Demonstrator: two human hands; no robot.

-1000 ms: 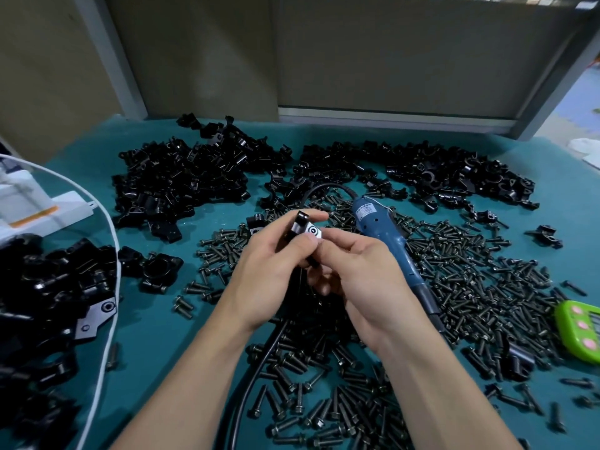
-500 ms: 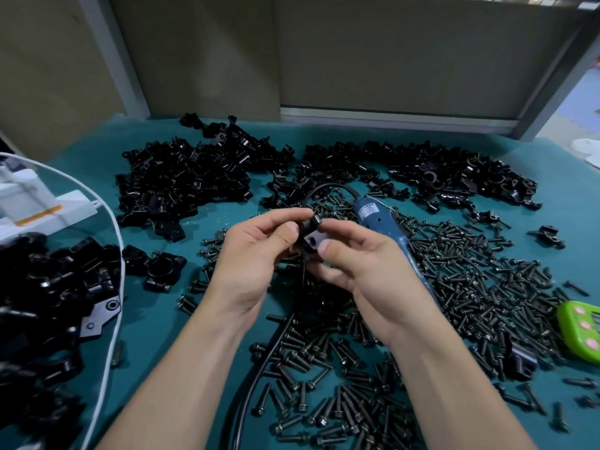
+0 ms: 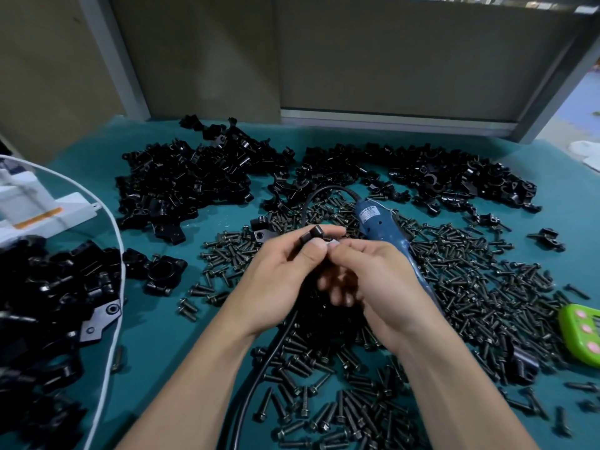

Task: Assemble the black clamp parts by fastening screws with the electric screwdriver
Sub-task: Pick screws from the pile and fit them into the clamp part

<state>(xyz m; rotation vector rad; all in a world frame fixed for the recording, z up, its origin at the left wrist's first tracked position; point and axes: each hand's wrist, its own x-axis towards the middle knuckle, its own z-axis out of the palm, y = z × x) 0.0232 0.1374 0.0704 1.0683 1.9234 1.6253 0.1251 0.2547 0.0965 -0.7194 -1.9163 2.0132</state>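
Note:
My left hand (image 3: 279, 280) pinches a small black clamp part (image 3: 313, 234) between thumb and fingers, above the middle of the table. My right hand (image 3: 373, 280) meets it from the right, fingertips pinching the same part. The blue electric screwdriver (image 3: 384, 232) lies on the screws just behind my right hand, held by neither hand; its black cable (image 3: 259, 368) runs toward me between my forearms. Dark screws (image 3: 470, 287) cover the teal table (image 3: 156, 336) under and right of my hands. Piles of black clamp parts (image 3: 181, 183) lie further back.
Another heap of black clamp parts (image 3: 48, 303) fills the near left, crossed by a white cable (image 3: 110, 319). A white device (image 3: 35, 209) stands at the far left. A green timer (image 3: 584, 336) sits at the right edge. A grey wall panel stands behind the table.
Both hands have kept the clamp part between them and turned it slightly; the fingers of my right hand have shifted on it. The screwdriver has stayed where it lay.

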